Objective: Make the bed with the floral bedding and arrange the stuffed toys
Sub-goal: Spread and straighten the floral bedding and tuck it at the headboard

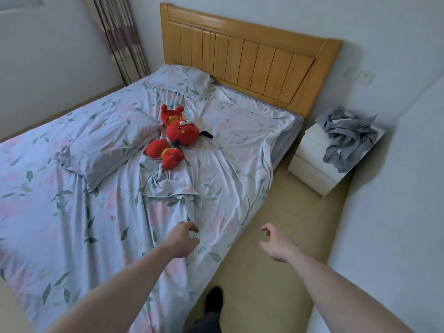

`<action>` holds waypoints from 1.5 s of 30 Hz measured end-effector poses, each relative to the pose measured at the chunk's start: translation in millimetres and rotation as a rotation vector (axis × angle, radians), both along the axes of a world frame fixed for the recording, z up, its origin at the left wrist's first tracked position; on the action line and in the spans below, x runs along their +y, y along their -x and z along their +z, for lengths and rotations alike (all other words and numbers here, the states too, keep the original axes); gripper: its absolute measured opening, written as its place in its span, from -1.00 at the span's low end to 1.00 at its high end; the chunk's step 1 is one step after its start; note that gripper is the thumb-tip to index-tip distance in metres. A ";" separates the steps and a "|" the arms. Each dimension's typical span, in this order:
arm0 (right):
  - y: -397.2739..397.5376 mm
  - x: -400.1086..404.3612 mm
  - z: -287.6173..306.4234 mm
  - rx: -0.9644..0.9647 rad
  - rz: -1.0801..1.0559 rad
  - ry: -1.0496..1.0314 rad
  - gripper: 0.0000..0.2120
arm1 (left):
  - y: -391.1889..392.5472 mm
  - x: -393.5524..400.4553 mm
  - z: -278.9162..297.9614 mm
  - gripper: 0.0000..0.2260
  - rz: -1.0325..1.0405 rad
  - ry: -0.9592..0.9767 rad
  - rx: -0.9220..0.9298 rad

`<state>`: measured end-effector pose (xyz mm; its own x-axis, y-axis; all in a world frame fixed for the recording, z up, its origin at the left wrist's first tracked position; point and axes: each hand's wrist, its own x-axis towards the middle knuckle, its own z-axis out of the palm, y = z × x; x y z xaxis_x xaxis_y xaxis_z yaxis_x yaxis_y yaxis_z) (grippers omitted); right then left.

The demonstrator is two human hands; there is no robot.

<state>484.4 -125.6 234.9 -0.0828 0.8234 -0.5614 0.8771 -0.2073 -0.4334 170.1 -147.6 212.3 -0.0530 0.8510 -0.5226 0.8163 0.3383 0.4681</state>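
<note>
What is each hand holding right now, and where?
Left hand pinches a raised fold of the sheet; right hand holds nothing.

I count one bed (283, 131) with one wooden headboard (240, 51). On it lie two floral pillows: one (179, 79) up against the headboard, the other (105, 145) lower down and askew. One floral sheet (72, 224) covers the mattress, rumpled into folds near the middle. Two red stuffed toys sit between the pillows, a larger one (179, 126) and a smaller one (165, 153), touching each other. Beside the bed stands one white nightstand (310, 162) with two drawer fronts, carrying one heap of grey cloth (348, 135). One curtain (120, 37) hangs in the corner. One wall socket (366, 75) shows. My two hands are in view, left hand (180, 239) and right hand (276, 243), plus one dark-socked foot (213, 300).
</note>
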 end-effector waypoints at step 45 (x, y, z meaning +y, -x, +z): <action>-247.8 757.6 -39.5 -0.119 0.262 0.056 -0.53 | -283.0 659.3 -69.6 -0.72 0.233 0.157 -0.132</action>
